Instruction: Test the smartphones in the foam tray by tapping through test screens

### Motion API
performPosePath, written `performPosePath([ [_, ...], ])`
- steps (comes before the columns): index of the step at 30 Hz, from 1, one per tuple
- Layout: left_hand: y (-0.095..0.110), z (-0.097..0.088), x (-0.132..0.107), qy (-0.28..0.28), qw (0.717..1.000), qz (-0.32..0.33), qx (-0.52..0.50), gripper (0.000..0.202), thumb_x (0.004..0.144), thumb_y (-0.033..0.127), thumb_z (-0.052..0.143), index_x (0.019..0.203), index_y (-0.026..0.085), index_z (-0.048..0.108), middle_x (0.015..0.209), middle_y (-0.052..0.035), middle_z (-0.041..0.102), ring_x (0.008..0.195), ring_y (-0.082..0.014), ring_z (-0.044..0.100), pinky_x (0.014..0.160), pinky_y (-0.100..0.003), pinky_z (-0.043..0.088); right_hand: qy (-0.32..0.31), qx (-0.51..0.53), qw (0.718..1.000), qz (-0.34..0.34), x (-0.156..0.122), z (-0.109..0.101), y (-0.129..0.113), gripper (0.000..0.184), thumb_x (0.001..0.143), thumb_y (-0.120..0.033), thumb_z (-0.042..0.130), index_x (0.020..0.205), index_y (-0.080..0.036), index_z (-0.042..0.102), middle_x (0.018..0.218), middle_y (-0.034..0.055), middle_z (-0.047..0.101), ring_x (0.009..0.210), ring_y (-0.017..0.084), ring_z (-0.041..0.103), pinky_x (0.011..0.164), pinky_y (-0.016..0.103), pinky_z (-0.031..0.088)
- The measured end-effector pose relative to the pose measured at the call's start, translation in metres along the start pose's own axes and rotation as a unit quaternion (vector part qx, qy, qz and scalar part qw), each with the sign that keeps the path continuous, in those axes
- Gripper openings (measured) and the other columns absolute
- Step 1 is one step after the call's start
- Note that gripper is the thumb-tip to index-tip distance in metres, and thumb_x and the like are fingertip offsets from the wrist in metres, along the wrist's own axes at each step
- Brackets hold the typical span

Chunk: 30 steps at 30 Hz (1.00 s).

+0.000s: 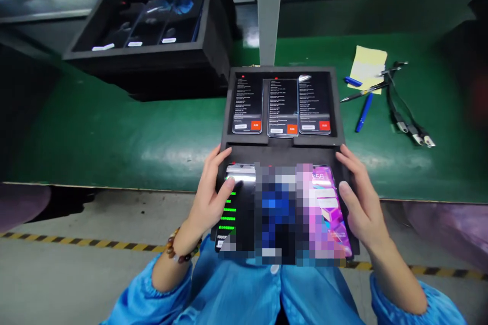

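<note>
A black foam tray (280, 153) lies in front of me, reaching over the near edge of the bench. Three phones (283, 101) with white text and a red-orange button on dark screens fill its far row. In the near row, a phone with green lines (244, 198) is at the left and a phone with a pink screen (331, 203) at the right; the middle is pixelated. My left hand (211, 193) holds the tray's left side, its thumb over the green-lined phone. Around the right side of the tray, my right hand (360, 200) is closed, thumb on the rim.
A larger black foam box (213, 35) with several dark phones stands back left. A grey post (270, 15) rises behind the tray. On the green bench (160, 142), to the right, lie yellow notes (368, 63), a blue pen (364, 112) and black cables (400, 106).
</note>
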<state>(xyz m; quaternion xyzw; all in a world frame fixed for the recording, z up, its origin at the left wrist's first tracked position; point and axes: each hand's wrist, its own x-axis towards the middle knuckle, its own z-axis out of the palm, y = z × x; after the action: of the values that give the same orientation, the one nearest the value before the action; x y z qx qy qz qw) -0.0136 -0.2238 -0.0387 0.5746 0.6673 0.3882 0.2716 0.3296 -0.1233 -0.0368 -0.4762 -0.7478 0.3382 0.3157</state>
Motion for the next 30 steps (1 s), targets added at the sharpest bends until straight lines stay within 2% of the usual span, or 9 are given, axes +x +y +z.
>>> performPosePath([
  [3, 0.002, 0.004, 0.016, 0.013, 1.0, -0.005, -0.004, 0.057, 0.111, 0.053, 0.053, 0.164, 0.035, 0.045, 0.176, -0.0069, 0.041, 0.169, -0.0326, 0.028, 0.139, -0.061, 0.024, -0.04, 0.005, 0.999, 0.0, -0.001, -0.003, -0.001, 0.073, 0.105, -0.049, 0.063, 0.17, -0.031, 0.035, 0.183, 0.0111, 0.026, 0.169, 0.037, 0.027, 0.134, 0.065, 0.03],
  [6, 0.0, 0.004, 0.033, 0.019, 1.0, -0.014, -0.01, 0.057, 0.11, 0.055, 0.054, 0.163, 0.035, 0.048, 0.172, -0.006, 0.046, 0.167, -0.0333, 0.032, 0.139, -0.06, 0.024, -0.155, -0.011, 0.988, -0.019, -0.001, -0.016, 0.002, 0.115, 0.088, -0.059, 0.083, 0.177, -0.033, 0.015, 0.186, 0.012, 0.007, 0.171, 0.044, 0.015, 0.132, 0.069, 0.033],
  [8, -0.002, 0.003, 0.041, 0.023, 0.999, -0.022, -0.014, 0.057, 0.109, 0.056, 0.054, 0.162, 0.035, 0.049, 0.172, -0.0062, 0.047, 0.166, -0.0334, 0.036, 0.139, -0.059, 0.026, -0.201, -0.022, 0.979, -0.041, 0.001, -0.024, 0.006, 0.127, 0.081, -0.062, 0.089, 0.178, -0.034, 0.011, 0.186, 0.0123, 0.005, 0.17, 0.048, 0.011, 0.129, 0.074, 0.035],
  [10, -0.003, 0.002, 0.046, 0.03, 0.999, -0.031, -0.009, 0.056, 0.109, 0.055, 0.055, 0.16, 0.033, 0.052, 0.172, -0.0066, 0.048, 0.165, -0.0333, 0.038, 0.139, -0.059, 0.028, -0.184, -0.024, 0.982, -0.034, 0.003, -0.028, 0.009, 0.108, 0.088, -0.055, 0.084, 0.175, -0.034, 0.024, 0.185, 0.0116, 0.018, 0.169, 0.047, 0.018, 0.129, 0.076, 0.035],
  [14, 0.0, 0.002, 0.047, 0.058, 0.997, -0.058, 0.006, 0.049, 0.11, 0.055, 0.054, 0.153, 0.031, 0.061, 0.17, -0.0066, 0.051, 0.165, -0.0325, 0.038, 0.136, -0.057, 0.035, -0.035, 0.06, 0.993, 0.093, 0.008, -0.029, 0.009, 0.05, 0.107, -0.034, 0.06, 0.157, -0.032, 0.055, 0.164, 0.0096, 0.056, 0.152, 0.034, 0.055, 0.126, 0.06, 0.049],
  [17, 0.001, 0.005, 0.048, 0.078, 0.995, -0.054, -0.013, 0.045, 0.111, 0.053, 0.053, 0.147, 0.03, 0.065, 0.169, -0.0062, 0.053, 0.162, -0.0319, 0.043, 0.135, -0.058, 0.036, -0.013, 0.076, 0.991, 0.111, 0.009, -0.028, 0.004, 0.048, 0.108, -0.033, 0.059, 0.156, -0.031, 0.057, 0.16, 0.0082, 0.061, 0.148, 0.032, 0.06, 0.126, 0.057, 0.05],
  [21, -0.002, 0.009, 0.046, 0.107, 0.993, -0.028, -0.051, 0.045, 0.11, 0.052, 0.056, 0.148, 0.03, 0.062, 0.169, -0.008, 0.052, 0.156, -0.0316, 0.052, 0.131, -0.055, 0.044, -0.06, -0.002, 0.998, -0.002, -0.002, -0.029, -0.004, 0.052, 0.107, -0.028, 0.058, 0.159, -0.031, 0.054, 0.163, 0.0056, 0.059, 0.161, 0.033, 0.042, 0.133, 0.061, 0.038],
  [24, -0.007, 0.006, 0.032, 0.128, 0.99, 0.029, -0.057, 0.052, 0.105, 0.05, 0.063, 0.153, 0.03, 0.056, 0.161, -0.0103, 0.057, 0.148, -0.0308, 0.059, 0.126, -0.053, 0.05, -0.067, -0.034, 0.996, -0.039, -0.019, -0.031, -0.008, 0.053, 0.108, -0.027, 0.057, 0.16, -0.03, 0.053, 0.159, 0.0061, 0.062, 0.16, 0.033, 0.042, 0.129, 0.058, 0.043],
  [30, -0.004, -0.015, -0.016, 0.033, 0.983, 0.167, 0.07, 0.039, 0.098, 0.037, 0.066, 0.137, 0.032, 0.068, 0.118, -0.0049, 0.081, 0.124, -0.0313, 0.069, 0.126, -0.062, 0.039, -0.072, -0.064, 0.993, -0.061, -0.05, -0.03, -0.012, 0.052, 0.107, -0.028, 0.056, 0.159, -0.03, 0.055, 0.157, 0.0072, 0.063, 0.158, 0.034, 0.045, 0.126, 0.057, 0.044],
])
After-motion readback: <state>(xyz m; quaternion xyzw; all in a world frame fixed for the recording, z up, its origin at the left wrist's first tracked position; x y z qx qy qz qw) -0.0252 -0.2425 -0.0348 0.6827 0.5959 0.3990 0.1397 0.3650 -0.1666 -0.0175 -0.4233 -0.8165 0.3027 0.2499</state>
